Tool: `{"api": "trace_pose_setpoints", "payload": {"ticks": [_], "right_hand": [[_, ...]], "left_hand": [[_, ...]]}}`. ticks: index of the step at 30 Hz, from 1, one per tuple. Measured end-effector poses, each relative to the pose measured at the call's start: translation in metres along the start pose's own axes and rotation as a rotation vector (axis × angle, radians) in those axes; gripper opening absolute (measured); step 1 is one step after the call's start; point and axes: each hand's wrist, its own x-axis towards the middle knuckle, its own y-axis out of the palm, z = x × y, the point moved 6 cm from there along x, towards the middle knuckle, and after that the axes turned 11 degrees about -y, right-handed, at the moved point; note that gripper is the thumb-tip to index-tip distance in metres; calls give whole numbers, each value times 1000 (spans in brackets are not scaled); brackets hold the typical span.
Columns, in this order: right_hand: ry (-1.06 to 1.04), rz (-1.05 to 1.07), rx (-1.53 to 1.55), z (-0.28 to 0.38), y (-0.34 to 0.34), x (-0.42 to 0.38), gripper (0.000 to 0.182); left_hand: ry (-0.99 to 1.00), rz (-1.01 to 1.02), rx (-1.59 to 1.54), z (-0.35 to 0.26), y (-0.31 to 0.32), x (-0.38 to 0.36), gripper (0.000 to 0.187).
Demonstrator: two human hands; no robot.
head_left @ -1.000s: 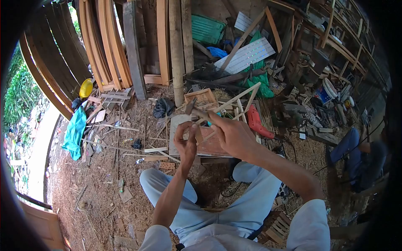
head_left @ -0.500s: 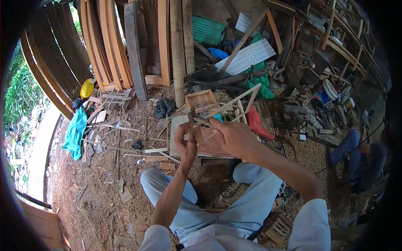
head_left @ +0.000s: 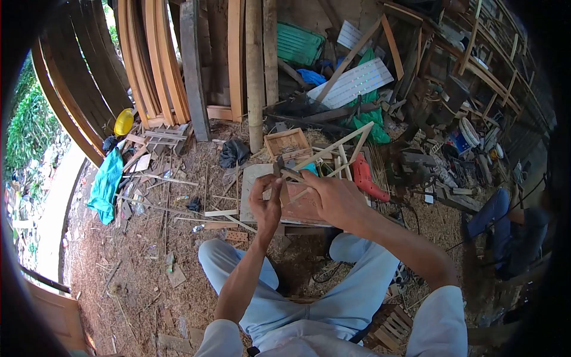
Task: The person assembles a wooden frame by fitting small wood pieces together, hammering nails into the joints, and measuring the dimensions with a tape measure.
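Note:
My right hand (head_left: 342,199) is closed round the handle of what looks like a hammer (head_left: 291,174), its dark head up beside my left fingers. My left hand (head_left: 266,201) pinches a short, flat wood piece (head_left: 284,194) that points down over the reddish board (head_left: 306,209). Both hands are close together above this low work surface, in front of my knees. Behind them rises a frame of thin wooden strips (head_left: 339,144), partly hidden by my right hand. A red power drill (head_left: 367,179) lies just right of that frame.
A shallow wooden box (head_left: 288,144) stands behind the board, with a black plastic bag (head_left: 234,153) to its left. Wood scraps and shavings cover the ground. A bamboo post (head_left: 254,77) stands ahead. Another person's legs (head_left: 491,217) show at the right.
The hammer's head has shifted slightly to the right and down beside my left fingers. Both hands keep their grips, and the view has tilted a little.

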Motion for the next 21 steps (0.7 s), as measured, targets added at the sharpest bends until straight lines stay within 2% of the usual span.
{"api": "trace_pose_setpoints", "payload": {"ticks": [2, 4, 5, 7, 10, 14, 16, 17, 19, 21], "right_hand": [[-19, -20, -14, 1, -1, 1, 39], [-115, -243, 54, 7, -9, 0, 39], [-114, -239, 58, 7, -9, 0, 39], [-29, 39, -24, 2, 5, 1, 39], [-80, -98, -9, 6, -5, 2, 38], [-88, -157, 43, 6, -3, -2, 38], [-44, 46, -15, 3, 2, -2, 38], [-42, 38, -25, 3, -3, 0, 38], [-74, -139, 70, 11, -13, 0, 37], [-88, -184, 77, 9, -9, -3, 36]], "left_hand": [[5, 7, -115, 1, 1, -2, 17], [0, 2, -117, 2, 1, -2, 17], [-2, 0, -116, 2, 0, -3, 17], [-12, -6, -67, 1, -1, -5, 17], [15, -6, -58, 1, 1, -4, 17], [3, -20, 4, 2, 0, -6, 17], [1, -33, -5, 4, -2, -7, 16], [-4, -54, -17, 4, -1, -5, 16], [58, -28, -117, -4, 3, -6, 16], [34, -29, -103, -1, 2, -5, 15]]}}
